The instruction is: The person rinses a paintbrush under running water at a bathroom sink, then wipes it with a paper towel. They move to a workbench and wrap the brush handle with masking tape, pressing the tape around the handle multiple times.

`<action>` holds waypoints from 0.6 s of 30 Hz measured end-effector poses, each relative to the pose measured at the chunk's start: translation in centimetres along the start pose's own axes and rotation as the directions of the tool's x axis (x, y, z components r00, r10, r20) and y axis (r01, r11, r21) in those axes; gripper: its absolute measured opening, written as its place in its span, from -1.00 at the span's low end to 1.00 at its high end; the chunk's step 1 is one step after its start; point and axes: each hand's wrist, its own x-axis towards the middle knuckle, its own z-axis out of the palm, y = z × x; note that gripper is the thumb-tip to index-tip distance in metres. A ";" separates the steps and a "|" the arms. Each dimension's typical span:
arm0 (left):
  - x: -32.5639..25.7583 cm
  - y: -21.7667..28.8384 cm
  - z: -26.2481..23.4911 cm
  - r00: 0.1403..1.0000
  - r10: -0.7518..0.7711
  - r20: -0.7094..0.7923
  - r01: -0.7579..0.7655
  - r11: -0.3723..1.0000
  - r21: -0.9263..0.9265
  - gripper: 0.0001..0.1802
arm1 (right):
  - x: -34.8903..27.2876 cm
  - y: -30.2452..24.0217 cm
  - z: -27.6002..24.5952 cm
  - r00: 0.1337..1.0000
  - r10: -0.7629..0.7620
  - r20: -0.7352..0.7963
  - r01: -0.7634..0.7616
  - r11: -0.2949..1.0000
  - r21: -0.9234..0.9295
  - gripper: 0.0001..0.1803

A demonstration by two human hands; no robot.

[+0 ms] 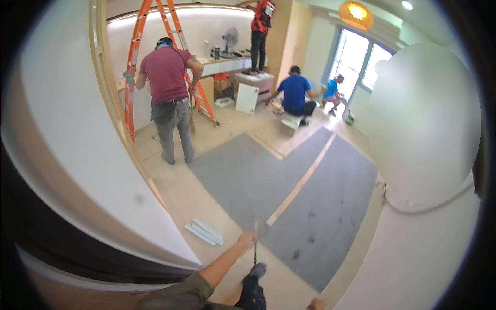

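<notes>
My left hand point(248, 240) reaches forward from an olive sleeve, closed around a slim stick-like tool point(255, 254) whose kind is too small to make out. Below it is my shoe point(258, 270). Several pale, narrow strips point(204, 232) lie together on the floor to the left of that hand. Just beyond the hand, a long wooden strip point(302, 178) rests across a grey floor sheet point(232, 178). My right hand point(316, 304) shows only partly at the lower edge, blurred, its fingers unclear.
A person in a maroon shirt point(168, 77) stands by an orange stepladder point(135, 57) at the left. Farther back, one person point(261, 26) stands on a cabinet, and two in blue point(294, 92) sit low. A white wall point(82, 129) runs along my left.
</notes>
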 end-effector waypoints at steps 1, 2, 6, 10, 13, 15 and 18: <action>5.1 -5.0 -9.7 0.975 -0.054 -0.217 0.056 0.998 0.002 -0.65 | 4.1 -5.4 5.1 0.976 -0.018 0.218 -0.039 0.967 0.253 -0.59; 5.5 -6.9 -5.1 0.960 -0.182 -0.214 0.187 0.982 0.006 -0.65 | 3.7 -5.4 6.4 0.960 0.045 0.278 -0.156 0.908 0.390 -0.55; 3.5 -4.6 10.8 0.929 -0.297 -0.222 0.303 0.953 -0.007 -0.59 | 11.0 -17.0 10.3 0.838 -0.125 0.532 -0.144 0.889 0.435 -0.48; 12.5 11.3 15.4 0.964 0.213 0.158 -0.262 0.863 0.432 -0.51 | 22.3 -31.9 0.9 0.723 -0.596 0.349 0.633 0.774 0.013 -0.56; 11.3 32.3 13.2 0.836 0.271 0.476 -0.487 0.768 0.417 -0.57 | 24.1 -43.1 -14.1 0.706 -0.694 0.144 0.633 0.709 0.311 -0.52; 7.4 42.4 11.1 0.900 0.246 0.359 -0.402 0.785 0.471 -0.55 | 21.3 -46.6 -24.0 0.814 -0.577 -0.058 0.554 0.745 0.370 -0.58; 1.9 46.4 4.9 0.932 0.311 0.187 -0.362 0.831 0.422 -0.51 | 17.6 -44.7 -31.4 0.881 -0.368 -0.298 0.471 0.623 0.624 -0.61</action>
